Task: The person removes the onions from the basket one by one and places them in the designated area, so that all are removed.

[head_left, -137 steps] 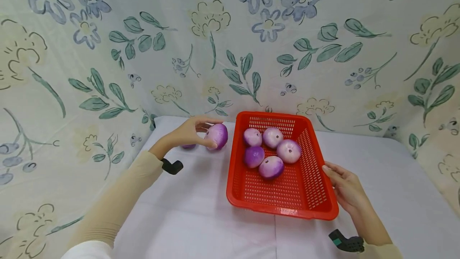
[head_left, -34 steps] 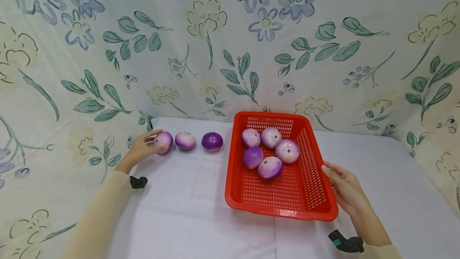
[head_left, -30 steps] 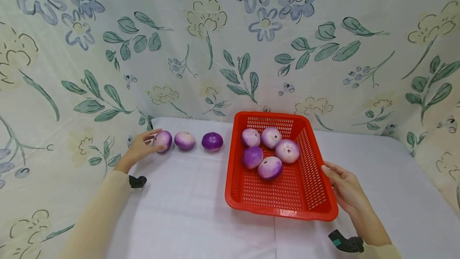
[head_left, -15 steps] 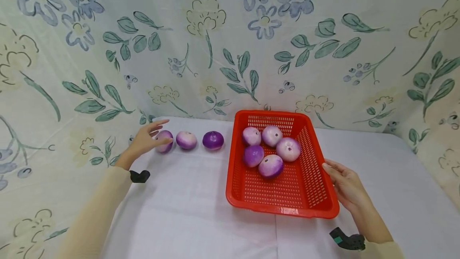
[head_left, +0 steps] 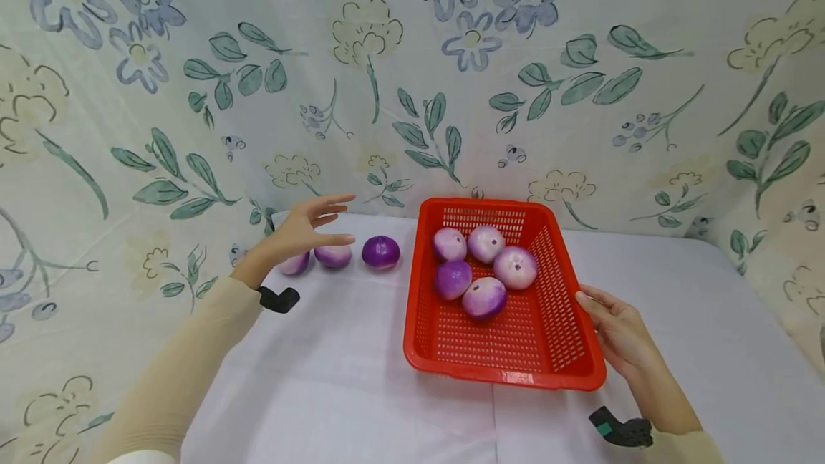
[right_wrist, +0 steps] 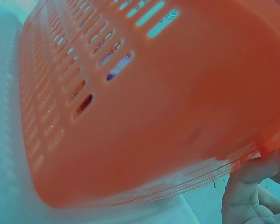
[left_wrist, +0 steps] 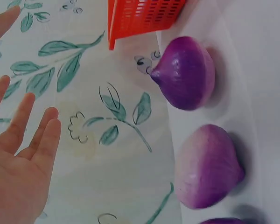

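Note:
In the head view my left hand [head_left: 301, 230] hovers over a row of three purple-and-white onions, thumb and fingers spread with nothing between them. Beneath its wrist is the leftmost onion [head_left: 295, 263], partly hidden; beside it sits the middle onion [head_left: 333, 255], its top covered by the hand. The dark purple onion [head_left: 381, 253] lies to the right of the fingertips. My right hand [head_left: 621, 331] grips the right rim of a red plastic basket [head_left: 505, 378], thumb on top. Several onions [head_left: 485, 298] are grouped in the basket's back left part.
A white cloth [head_left: 361, 378] covers the table. Behind it hangs a floral curtain [head_left: 412, 77], close to the basket's back rim and the onion row. The left wrist view shows the basket's corner [left_wrist: 144, 18] near the dark purple onion.
Earlier my left hand held an onion beside the basket, then the leftmost onion in the row. It has let go and moved right and up. My right hand stays on the basket rim.

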Demonstrator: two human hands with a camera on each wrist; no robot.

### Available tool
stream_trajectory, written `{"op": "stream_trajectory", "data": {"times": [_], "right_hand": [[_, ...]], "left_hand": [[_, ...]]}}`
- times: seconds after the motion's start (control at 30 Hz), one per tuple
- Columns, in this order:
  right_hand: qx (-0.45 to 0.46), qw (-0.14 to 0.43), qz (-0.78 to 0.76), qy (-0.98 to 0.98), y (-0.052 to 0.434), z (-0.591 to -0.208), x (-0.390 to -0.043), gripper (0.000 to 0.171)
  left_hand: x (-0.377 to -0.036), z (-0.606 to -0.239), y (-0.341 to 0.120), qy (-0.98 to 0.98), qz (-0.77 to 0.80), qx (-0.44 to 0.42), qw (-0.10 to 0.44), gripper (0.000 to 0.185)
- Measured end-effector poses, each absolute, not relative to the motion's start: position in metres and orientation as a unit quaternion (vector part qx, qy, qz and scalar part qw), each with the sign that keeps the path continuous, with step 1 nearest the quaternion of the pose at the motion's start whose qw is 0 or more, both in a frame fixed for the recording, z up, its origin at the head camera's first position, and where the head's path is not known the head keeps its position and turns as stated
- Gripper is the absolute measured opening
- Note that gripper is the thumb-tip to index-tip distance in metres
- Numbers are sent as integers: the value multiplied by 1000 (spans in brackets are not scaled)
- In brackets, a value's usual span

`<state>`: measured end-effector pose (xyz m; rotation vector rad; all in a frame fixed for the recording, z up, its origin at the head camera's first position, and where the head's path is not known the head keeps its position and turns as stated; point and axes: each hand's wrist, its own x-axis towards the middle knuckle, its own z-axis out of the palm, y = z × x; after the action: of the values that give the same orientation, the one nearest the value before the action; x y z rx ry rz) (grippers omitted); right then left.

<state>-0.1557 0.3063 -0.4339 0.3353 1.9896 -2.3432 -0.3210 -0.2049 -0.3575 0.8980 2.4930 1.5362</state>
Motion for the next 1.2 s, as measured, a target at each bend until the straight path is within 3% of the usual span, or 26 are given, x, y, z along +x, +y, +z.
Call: {"op": "stream_trajectory", "data": {"times": [0.33,0.67,0.83,1.2], "right_hand": [[105,22,-760,641,307,-435,-155,49],[115,26,-758,641,306,-434,-155,49],[115,26,-758,642,306,-432,-155,60],[110,32,-764,636,307,-432,-155,53]], "left_hand": [[-317,-337,-145,812,443,372,71,77],[-315,-339,-89,797,421,417,115,77],[-314,-339,-58,772,425,446,156,73],[-316,-347,-7,731,408,490,242,71]]}}
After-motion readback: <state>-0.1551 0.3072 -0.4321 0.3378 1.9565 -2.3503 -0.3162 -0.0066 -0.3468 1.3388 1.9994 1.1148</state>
